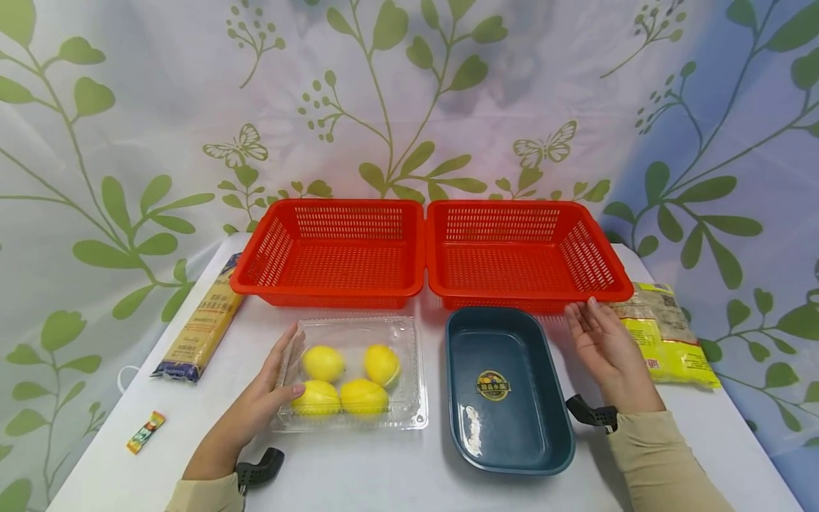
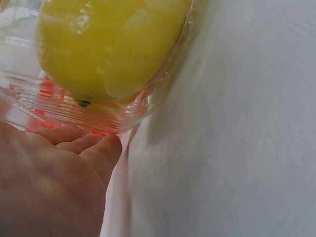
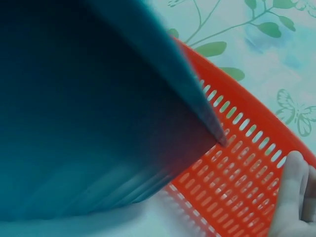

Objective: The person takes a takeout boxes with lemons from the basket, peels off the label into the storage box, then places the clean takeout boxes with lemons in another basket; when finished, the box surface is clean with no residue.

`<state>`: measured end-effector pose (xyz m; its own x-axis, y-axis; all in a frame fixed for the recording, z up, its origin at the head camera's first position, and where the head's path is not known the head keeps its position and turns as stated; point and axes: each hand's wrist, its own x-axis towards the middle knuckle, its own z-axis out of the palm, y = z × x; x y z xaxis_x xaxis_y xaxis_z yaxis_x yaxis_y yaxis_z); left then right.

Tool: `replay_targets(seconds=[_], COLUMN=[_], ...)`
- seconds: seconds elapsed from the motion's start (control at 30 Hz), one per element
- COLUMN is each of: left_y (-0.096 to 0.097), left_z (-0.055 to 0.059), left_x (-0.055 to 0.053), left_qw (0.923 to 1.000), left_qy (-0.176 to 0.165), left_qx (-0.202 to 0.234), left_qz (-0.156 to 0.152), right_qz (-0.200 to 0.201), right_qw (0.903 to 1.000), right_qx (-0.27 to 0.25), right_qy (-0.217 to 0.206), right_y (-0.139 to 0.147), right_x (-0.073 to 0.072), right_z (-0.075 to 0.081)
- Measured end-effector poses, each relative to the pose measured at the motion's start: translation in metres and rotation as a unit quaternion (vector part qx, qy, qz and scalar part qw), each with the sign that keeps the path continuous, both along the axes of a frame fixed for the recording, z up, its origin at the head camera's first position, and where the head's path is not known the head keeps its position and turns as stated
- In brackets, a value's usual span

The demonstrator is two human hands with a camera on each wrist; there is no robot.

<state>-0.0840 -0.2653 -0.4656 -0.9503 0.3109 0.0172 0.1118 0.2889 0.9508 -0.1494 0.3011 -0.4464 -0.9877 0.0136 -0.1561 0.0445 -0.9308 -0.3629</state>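
Observation:
A clear plastic box (image 1: 350, 334) with several yellow lemons (image 1: 363, 398) inside lies on the table. My left hand (image 1: 256, 398) rests along its left side, fingers straight and the thumb over the lid's edge. Up close in the left wrist view, the fingers (image 2: 101, 155) lie against the box's ribbed wall, beside one lemon (image 2: 108, 44). To the right stands a dark blue tray (image 1: 512, 434) with a gold and black sticker. My right hand (image 1: 611, 355) is beyond the tray's right side, fingertips at the front rim of the right red basket (image 1: 531, 293), holding nothing.
Another red basket (image 1: 326, 290) stands beside the right one at the back. A long yellow packet (image 1: 205, 320) lies left, near a small wrapped stick (image 1: 146, 432). On the right is a yellow and clear bag (image 1: 672, 348). A leaf-patterned cloth (image 1: 397, 92) hangs behind.

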Motion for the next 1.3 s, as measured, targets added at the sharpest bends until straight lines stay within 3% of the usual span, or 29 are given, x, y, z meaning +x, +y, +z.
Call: replay_targets(seconds=[0.2,0.37,0.5,0.6,0.7,0.83,1.03,1.2,1.3], left_y=[0.0,0.01,0.02,0.024,0.028,0.038,0.047,0.052,0.054], left_z=[0.001,-0.001,-0.003,-0.002,-0.001,0.001,0.008,0.021,0.029], left_x=[0.001,0.002,0.002,0.002,0.001,0.002,0.007,0.011,0.014], left_qw=[1.0,0.9984,0.997,0.9967,0.9928,0.9771,0.9406,0.9131,0.9029], left_qy=[0.001,-0.026,-0.027,-0.026,-0.04,-0.062,-0.081,-0.091,-0.095], left_qx=[0.008,0.049,0.072,0.077,0.111,0.196,0.314,0.376,0.395], left_qz=[-0.002,-0.002,-0.01,0.0,0.019,0.054,0.1,0.128,0.141], right_qz=[-0.004,-0.005,-0.004,-0.001,-0.001,-0.004,-0.002,-0.002,-0.001], right_qw=[0.9998,0.9996,0.9995,0.9995,0.9994,0.9992,0.9995,0.9995,0.9994], right_qx=[-0.017,-0.026,-0.031,-0.03,-0.035,-0.041,-0.033,-0.031,-0.031], right_qy=[-0.002,-0.001,0.001,0.005,0.008,0.004,0.001,0.01,0.014], right_y=[0.001,0.002,0.004,0.005,0.005,0.006,0.004,0.002,0.002], right_x=[-0.002,-0.003,-0.003,-0.002,-0.002,-0.002,-0.002,-0.003,-0.003], right_z=[-0.003,-0.004,-0.005,-0.005,-0.006,-0.006,-0.007,-0.008,-0.009])
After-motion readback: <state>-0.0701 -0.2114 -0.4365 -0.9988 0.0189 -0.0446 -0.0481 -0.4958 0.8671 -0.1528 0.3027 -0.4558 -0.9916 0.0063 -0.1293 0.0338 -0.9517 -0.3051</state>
